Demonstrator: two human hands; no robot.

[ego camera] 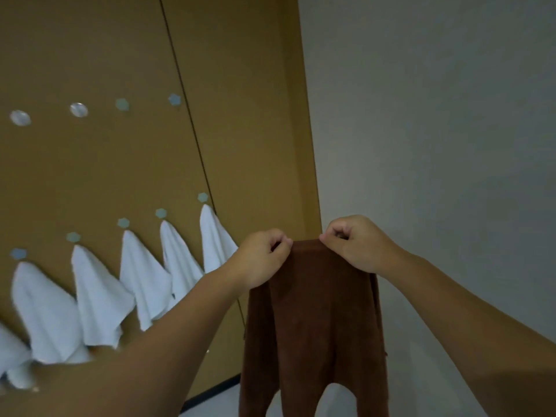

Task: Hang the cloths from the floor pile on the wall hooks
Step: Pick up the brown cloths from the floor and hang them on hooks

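Brown cloth [316, 320] held up in the air in front of the tan wall panel [105, 55], close to that panel's right edge where it meets the grey-white wall [436, 115]. Top edge stretched short between two hands, rest hanging straight down in long folds, lower end splitting into two drooping lobes near the bottom of the view. Left hand [261, 260] pinching the top edge at its left end, fingers curled and clamped on the fabric. Right hand [355, 245] pinching the same edge at its right end, fingers likewise curled tight on it. Both forearms bare, reaching up from the lower corners.

Further left on the panel, a lower row of small pale hooks [161, 212], each with a white cloth [141, 272] hanging from a corner, draped to a point; row descending toward the panel's lower left. Above, an upper row of bare hooks [122, 104], two round and shiny, two flower-shaped. Thin dark vertical seam [186, 100] running down the panel.
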